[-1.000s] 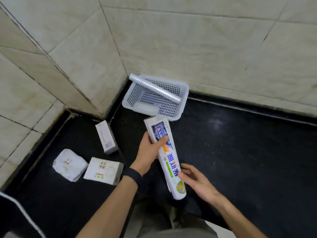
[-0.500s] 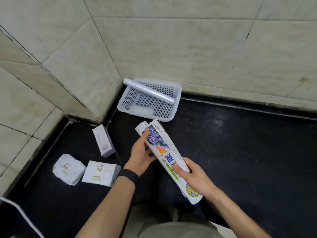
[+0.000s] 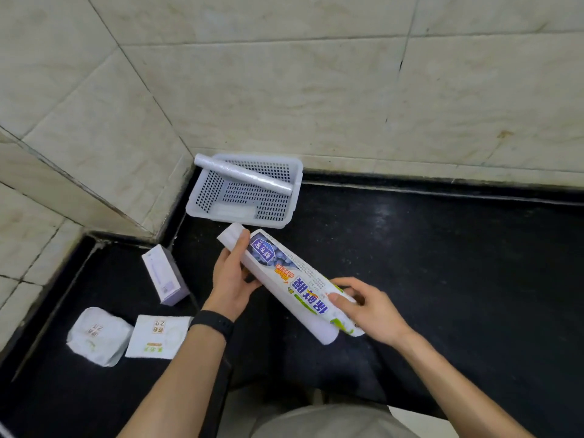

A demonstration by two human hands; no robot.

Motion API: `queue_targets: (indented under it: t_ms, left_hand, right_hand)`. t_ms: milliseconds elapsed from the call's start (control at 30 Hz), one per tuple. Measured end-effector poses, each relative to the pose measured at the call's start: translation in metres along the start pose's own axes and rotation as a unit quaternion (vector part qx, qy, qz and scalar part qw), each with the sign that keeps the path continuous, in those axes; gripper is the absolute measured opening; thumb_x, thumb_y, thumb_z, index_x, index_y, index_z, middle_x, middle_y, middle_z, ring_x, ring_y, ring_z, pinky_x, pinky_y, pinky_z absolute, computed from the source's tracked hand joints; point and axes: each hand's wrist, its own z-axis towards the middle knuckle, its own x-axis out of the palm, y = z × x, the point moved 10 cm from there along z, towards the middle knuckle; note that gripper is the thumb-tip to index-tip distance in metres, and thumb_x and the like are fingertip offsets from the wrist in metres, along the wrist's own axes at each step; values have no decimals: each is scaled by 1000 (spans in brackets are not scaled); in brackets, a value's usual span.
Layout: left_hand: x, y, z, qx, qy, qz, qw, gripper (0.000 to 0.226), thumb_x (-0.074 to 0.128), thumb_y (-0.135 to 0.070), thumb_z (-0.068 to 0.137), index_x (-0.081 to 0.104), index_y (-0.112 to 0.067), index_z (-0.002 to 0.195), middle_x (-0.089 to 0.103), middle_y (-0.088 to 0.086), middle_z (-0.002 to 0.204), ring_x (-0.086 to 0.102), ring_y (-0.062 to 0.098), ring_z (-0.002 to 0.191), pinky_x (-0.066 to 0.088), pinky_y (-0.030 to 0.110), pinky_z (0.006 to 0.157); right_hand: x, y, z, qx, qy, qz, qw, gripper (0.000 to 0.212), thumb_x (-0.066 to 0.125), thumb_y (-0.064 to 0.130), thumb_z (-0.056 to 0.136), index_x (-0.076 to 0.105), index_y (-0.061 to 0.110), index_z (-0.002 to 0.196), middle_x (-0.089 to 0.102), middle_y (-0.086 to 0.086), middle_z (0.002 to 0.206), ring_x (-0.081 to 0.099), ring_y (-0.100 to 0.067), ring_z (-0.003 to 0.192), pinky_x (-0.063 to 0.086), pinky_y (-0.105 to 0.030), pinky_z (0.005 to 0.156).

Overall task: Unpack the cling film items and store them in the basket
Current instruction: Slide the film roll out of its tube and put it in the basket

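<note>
Gripping the cling film roll [image 3: 229, 239] near its far end, the left hand [image 3: 230, 279] curls round it, thumb on top. The right hand [image 3: 369, 311] pinches the printed wrapper [image 3: 284, 273] at the near end. The roll is held slanted above the black tabletop [image 3: 442, 263], its white end poking out of the wrapper just before the basket [image 3: 240, 218]. A bare roll [image 3: 243, 173] lies across the basket's rim.
</note>
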Motion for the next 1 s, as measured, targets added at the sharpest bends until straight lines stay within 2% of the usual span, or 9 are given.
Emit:
queue_targets:
  t_ms: [133, 300, 400, 500, 600, 667, 767, 867, 1000]
  left_hand:
    - [4, 0, 2, -10, 6, 11, 1000, 79, 79, -62, 63, 60, -22, 128, 74, 8, 114, 73, 25, 100, 61, 47, 68]
    - [-15, -4, 6, -13, -25, -26, 999, 83, 80, -64, 63, 56, -25, 133, 66, 8, 126, 63, 27, 115, 55, 53, 88]
    - [-30, -8, 5, -1, -47, -24, 999, 73, 78, -60, 70, 55, -27, 131, 63, 5, 128, 60, 26, 117, 52, 55, 93]
    - [-39, -6, 4, 4, -59, -23, 998, 59, 78, -55, 75, 58, -30, 124, 63, 3, 127, 59, 25, 116, 52, 56, 92]
    - [-44, 3, 1, -4, -68, -20, 997, 64, 78, -55, 73, 55, -29, 126, 62, 3, 126, 59, 25, 115, 51, 58, 92]
    - [-45, 9, -1, -10, -69, -19, 997, 62, 79, -56, 72, 56, -29, 123, 62, 3, 125, 59, 25, 115, 52, 58, 89]
    - [-47, 14, -3, -12, -77, -20, 997, 63, 78, -58, 73, 57, -28, 124, 63, 3, 124, 60, 25, 113, 53, 58, 87]
    - [-46, 17, -5, -15, -81, -22, 996, 72, 76, -58, 74, 51, -26, 134, 61, 5, 128, 59, 27, 116, 50, 62, 93]
    - [-42, 16, -7, -23, -82, -44, 995, 70, 75, -59, 75, 47, -26, 130, 59, 6, 127, 58, 27, 115, 50, 61, 93]
  right_hand:
    - [-4, -5, -4, -10, -19, -36, 999, 20, 65, 50, 90, 62, 53, 109, 71, 22, 87, 65, 3, 79, 46, -14, 67]
    - [-34, -11, -11, -31, -95, -86, 991, 29, 62, 48, 90, 58, 49, 119, 69, 28, 103, 64, 4, 95, 52, -22, 82]
    - [-52, -25, -8, -30, -121, -175, 977, 37, 56, 54, 92, 53, 45, 127, 67, 21, 114, 63, -5, 102, 52, -32, 88]
    - [-55, -59, 1, 18, -115, -246, 962, 43, 53, 55, 92, 49, 42, 133, 61, 9, 125, 59, -19, 113, 50, -39, 91]
    - [-50, -96, 5, 78, -113, -339, 931, 61, 56, 55, 90, 43, 31, 145, 46, -5, 145, 44, -33, 129, 43, -43, 105]
    - [-45, -111, 5, 86, -108, -376, 916, 72, 57, 55, 90, 34, 28, 153, 32, -10, 158, 30, -36, 141, 35, -45, 114]
    - [-34, -124, 6, 81, -75, -375, 920, 76, 55, 53, 91, 24, 29, 157, 26, -8, 163, 24, -33, 148, 28, -46, 119]
    - [-35, -111, 3, 60, -105, -364, 923, 75, 59, 51, 89, 32, 24, 154, 32, -7, 161, 26, -32, 148, 27, -47, 119]
    - [-30, -66, -1, -5, -148, -288, 946, 71, 60, 54, 89, 41, 19, 149, 39, -3, 157, 29, -25, 145, 28, -41, 119]
